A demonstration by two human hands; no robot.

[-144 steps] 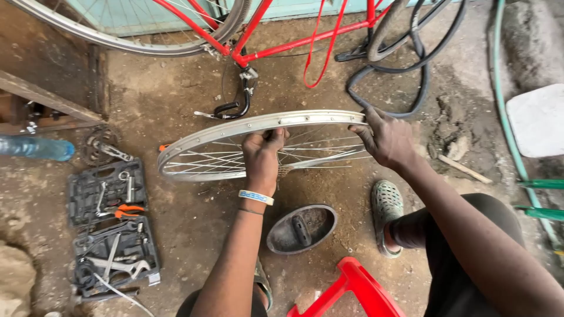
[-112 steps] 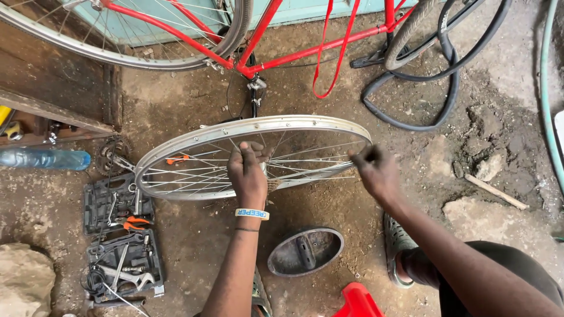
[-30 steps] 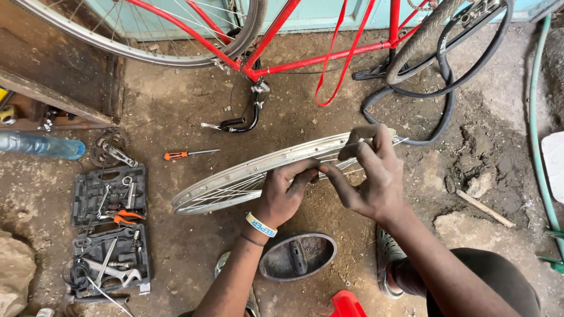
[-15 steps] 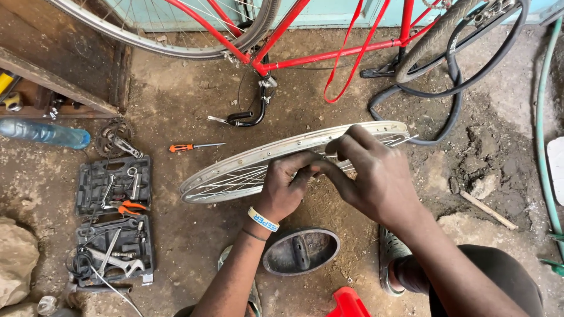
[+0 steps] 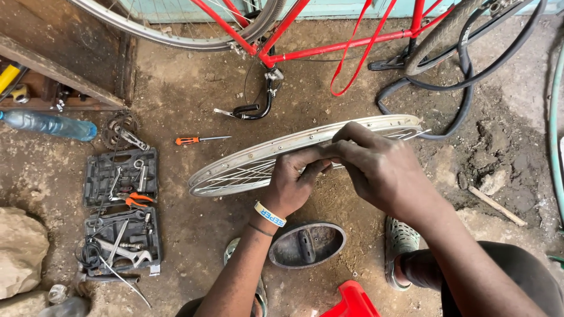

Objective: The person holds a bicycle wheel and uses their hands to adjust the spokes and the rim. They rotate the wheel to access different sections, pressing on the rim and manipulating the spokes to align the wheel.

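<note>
even, soft daylight fills the scene, bright enough to read every detail. shadows are faint and diffuse, pooling only lightly beneath the wheel rim and the hands. mild glare sits on the rim's metal and on the plastic bottle at far left. focus is sharp throughout; lines bend slightly toward the edges.

orange screwdriver, open tool case, water bottle.
</note>
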